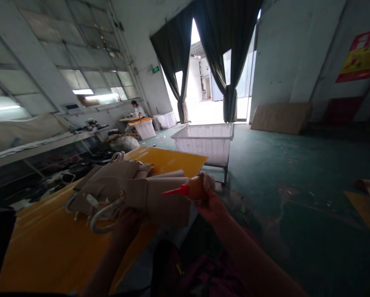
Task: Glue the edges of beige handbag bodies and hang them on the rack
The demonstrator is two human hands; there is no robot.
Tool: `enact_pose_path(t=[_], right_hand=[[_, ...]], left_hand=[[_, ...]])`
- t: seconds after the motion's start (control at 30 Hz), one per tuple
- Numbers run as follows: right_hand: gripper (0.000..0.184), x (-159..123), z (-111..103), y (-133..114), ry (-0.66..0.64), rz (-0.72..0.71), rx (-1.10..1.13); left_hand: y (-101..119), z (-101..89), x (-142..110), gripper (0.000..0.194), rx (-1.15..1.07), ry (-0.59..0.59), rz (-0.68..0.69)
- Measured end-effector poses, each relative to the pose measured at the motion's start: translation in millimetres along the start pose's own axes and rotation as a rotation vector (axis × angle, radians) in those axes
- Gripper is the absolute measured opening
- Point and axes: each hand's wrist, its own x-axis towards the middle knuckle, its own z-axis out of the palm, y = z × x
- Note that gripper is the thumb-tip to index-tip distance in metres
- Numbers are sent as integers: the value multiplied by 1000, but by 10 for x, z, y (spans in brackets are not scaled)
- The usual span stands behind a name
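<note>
In my right hand (214,206) is a squeeze glue bottle (197,187) with a long red nozzle, its body partly wrapped in pale cloth or paper. The nozzle points left, over a beige handbag (168,202). My left hand (129,222) is closed on the bag beside the base of its rounded handle (101,220); shadow hides part of its fingers. More beige bag pieces (110,181) lie stacked behind and to the left. Under them is a table covered with a yellow sheet (64,243).
A white plastic bin (203,146) on a metal stand is just beyond the table. Farther back, a person (138,109) sits at a workbench. Dark curtains (215,45) hang at the bright doorway. A brown board (280,118) leans against the right wall.
</note>
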Motion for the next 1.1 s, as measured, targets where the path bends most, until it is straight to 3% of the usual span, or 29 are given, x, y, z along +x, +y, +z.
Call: enact_pose_path(t=[0.13,0.23,0.37,0.43,0.47,0.57,0.63,0.7,0.73,0.8,0.9,1.03,1.1], right_hand=[[25,-63,156,49,23,151,43],[24,-128,113,98,32,199,47],[23,-237,12,152,25,251,79],[21,-294,-24,178,24,267,87],[21,-322,-39,193,14,267,86],[28,-403,-93,257,-27,255,79],[32,-459,-142,317,-21,255,83],[39,-518,-206,388,12,261,105],[44,-548,-243,425,36,265,119],[51,-603,-316,497,85,275,149],[52,-664,-403,576,128,328,187],[48,-699,-409,578,159,419,236],[53,-706,-372,517,172,429,261]], left_hand=[[230,-210,-114,25,68,-67,-4],[364,-598,-75,26,68,-118,-44],[338,-1313,409,30,55,-89,-188],[225,-1537,788,28,-2,-102,-317],[154,-1576,967,26,-86,-171,-385],[-37,-1418,1276,28,-415,-530,-743],[-96,-1179,1231,35,-627,-792,-1100],[-94,-936,1043,39,-887,-914,-1402],[-78,-830,931,38,-1028,-896,-1502],[-25,-664,738,31,-1251,-744,-1628],[72,-519,645,17,-1334,-518,-1744],[160,-446,924,3,-1215,-396,-1822],[160,-440,1171,11,-1161,-305,-1764]])
